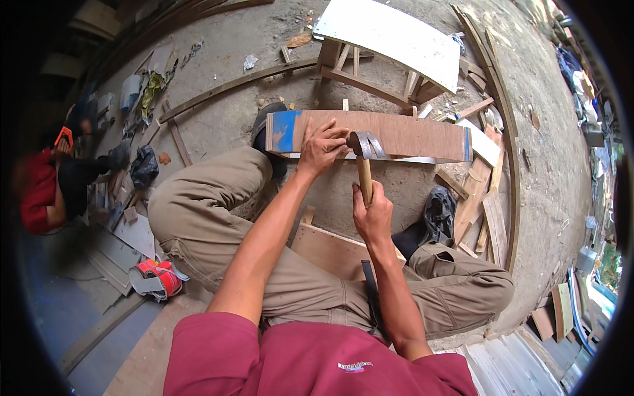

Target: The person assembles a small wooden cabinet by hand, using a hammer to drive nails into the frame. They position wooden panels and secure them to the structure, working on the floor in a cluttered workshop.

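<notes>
A long wooden box-like piece point(403, 132) with a brown plywood face and blue paint at its left end lies across in front of me. My left hand point(322, 146) rests on its upper face, the thumb and fingertips drawn together beside the hammer head. Whatever those fingertips pinch, if anything, is too small to make out. My right hand point(373, 214) is closed round the wooden handle of a claw hammer point(364, 175). The hammer's metal head is over the plywood face, close to my left fingertips; whether it touches the wood I cannot tell.
Beyond the piece stands a white-topped wooden frame point(396, 43). Scrap boards point(479, 181) lie at the right, beside a long curved strip point(505, 132). Between my legs is a wooden board point(330, 254). A red can point(158, 278) sits at the left; farther off, another person point(49, 185) holds an orange-handled tool.
</notes>
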A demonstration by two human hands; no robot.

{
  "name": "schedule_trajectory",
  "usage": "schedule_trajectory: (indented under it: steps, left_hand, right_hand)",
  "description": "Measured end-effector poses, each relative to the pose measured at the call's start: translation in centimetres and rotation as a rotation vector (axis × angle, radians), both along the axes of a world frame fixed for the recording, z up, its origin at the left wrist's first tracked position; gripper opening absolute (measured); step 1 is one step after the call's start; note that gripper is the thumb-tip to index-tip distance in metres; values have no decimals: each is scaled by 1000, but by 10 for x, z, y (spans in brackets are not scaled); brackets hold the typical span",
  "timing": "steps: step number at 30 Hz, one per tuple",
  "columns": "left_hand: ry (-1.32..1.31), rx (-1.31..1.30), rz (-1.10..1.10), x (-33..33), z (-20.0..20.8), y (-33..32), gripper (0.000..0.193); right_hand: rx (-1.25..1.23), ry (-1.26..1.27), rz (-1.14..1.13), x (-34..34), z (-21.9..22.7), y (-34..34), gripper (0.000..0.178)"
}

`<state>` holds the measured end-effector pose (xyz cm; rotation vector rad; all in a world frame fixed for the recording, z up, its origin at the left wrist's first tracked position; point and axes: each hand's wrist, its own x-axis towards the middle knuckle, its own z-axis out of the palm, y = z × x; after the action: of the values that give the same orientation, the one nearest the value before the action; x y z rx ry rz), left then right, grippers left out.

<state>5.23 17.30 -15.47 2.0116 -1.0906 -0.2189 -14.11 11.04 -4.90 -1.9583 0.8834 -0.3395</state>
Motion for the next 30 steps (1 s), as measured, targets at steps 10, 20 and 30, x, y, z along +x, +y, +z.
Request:
schedule_trajectory:
  steps: [10,20,30]
  left_hand:
    - [2,-3,36,-3,-2,-1,15]
    - [-122,65,-83,-7,5,8,30]
    - [-441,124,-129,-6,-4,13,33]
  right_hand:
    - [-60,-25,51,5,7,5,29]
    - [-29,-36,-26,0,2,-7,26]
    - [-15,-14,51,4,12,2,27]
